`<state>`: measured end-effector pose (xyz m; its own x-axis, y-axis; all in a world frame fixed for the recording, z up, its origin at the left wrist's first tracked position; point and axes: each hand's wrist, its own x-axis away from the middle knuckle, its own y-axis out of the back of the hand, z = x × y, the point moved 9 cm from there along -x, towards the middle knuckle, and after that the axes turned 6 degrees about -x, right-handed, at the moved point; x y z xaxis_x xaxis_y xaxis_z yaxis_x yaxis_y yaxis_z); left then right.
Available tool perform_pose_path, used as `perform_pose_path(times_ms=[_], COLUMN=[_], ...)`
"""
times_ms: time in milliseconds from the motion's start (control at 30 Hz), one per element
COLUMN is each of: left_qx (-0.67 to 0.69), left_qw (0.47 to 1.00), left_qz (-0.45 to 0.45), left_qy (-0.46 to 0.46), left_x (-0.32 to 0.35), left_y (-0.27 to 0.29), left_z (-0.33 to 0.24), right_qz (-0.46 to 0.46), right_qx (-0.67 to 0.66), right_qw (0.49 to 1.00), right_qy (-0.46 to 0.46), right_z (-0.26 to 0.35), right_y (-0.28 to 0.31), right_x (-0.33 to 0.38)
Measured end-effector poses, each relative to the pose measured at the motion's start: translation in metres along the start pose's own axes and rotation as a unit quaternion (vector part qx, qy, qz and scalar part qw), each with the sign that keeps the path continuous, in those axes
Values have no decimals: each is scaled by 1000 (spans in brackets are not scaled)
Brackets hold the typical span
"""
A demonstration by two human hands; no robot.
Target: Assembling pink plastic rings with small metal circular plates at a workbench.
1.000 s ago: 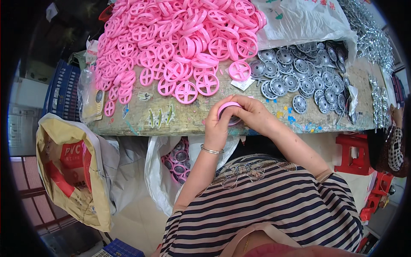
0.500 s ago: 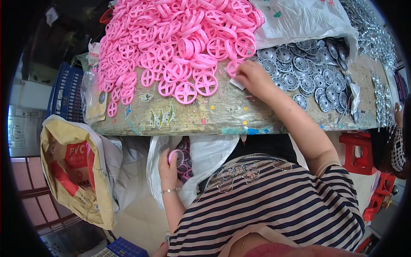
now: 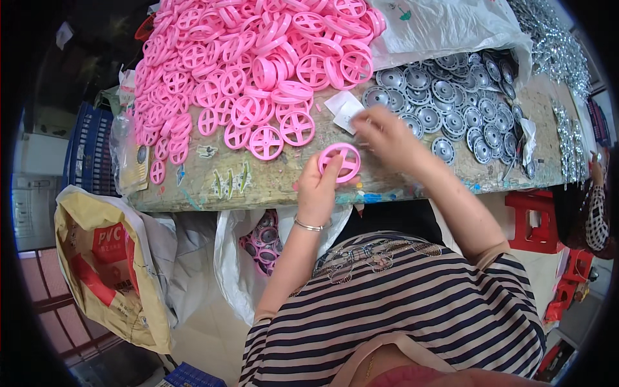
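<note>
Over the table's front edge, my left hand (image 3: 316, 187) grips a pink four-spoked plastic wheel (image 3: 349, 157) by its rim, thumb laid across its face. My right hand (image 3: 390, 138) is just above and to the right of that wheel, beside a small white paper (image 3: 344, 109). Its fingers are smeared by motion, so what they hold, if anything, is unclear. A big heap of similar pink wheels (image 3: 245, 111) covers the table's left side. Many grey ribbed discs (image 3: 443, 90) lie to the right, partly under a white plastic sheet (image 3: 445, 29).
Below the table edge, a white sack (image 3: 229, 258) contains pink wheels with grey discs in them (image 3: 265, 237). A yellow-lined sack (image 3: 68, 258) stands farther left. Silver tinsel (image 3: 554, 51) hangs at the far right, above a red stool (image 3: 534, 219). Another person's checked sleeve (image 3: 598, 219) shows there.
My left hand has risen from the white sack, where it held a pink wheel, to the table edge, where it holds a spoked one. My right hand has left the pink wheel by the paper.
</note>
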<state>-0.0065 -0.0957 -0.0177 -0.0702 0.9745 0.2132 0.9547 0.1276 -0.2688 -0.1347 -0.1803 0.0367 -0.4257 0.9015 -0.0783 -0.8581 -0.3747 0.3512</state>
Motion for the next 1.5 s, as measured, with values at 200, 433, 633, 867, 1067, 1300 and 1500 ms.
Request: perform_pose_path(times_ms=[200,433,633,867,1067,1300,1500], left_qx=[105,165,133,94,67,77,-42], left_qw=[994,983,989,991,992,991,987], left_qz=[43,77,67,92,95,85,34], left_qy=[8,24,6,-9,-38,-63,-149], left_x=[-14,-14,-11,-7,-5,0,-2], left_y=[-4,-3,-5,-8,-5,-6,8], left_z=[6,12,7,5,9,3,-4], right_qz=[-135,-82,35,29,88,60,64], right_qx=[343,81,-29,-45,-107,-220,-160], right_qw=[923,993,999,999,983,968,982], right_qy=[107,27,17,-12,-119,-110,-84], right_z=[-26,-31,2,-7,-16,-12,-1], right_y=[57,52,-16,-21,-33,-38,-46], right_x=[-40,-46,7,11,22,28,27])
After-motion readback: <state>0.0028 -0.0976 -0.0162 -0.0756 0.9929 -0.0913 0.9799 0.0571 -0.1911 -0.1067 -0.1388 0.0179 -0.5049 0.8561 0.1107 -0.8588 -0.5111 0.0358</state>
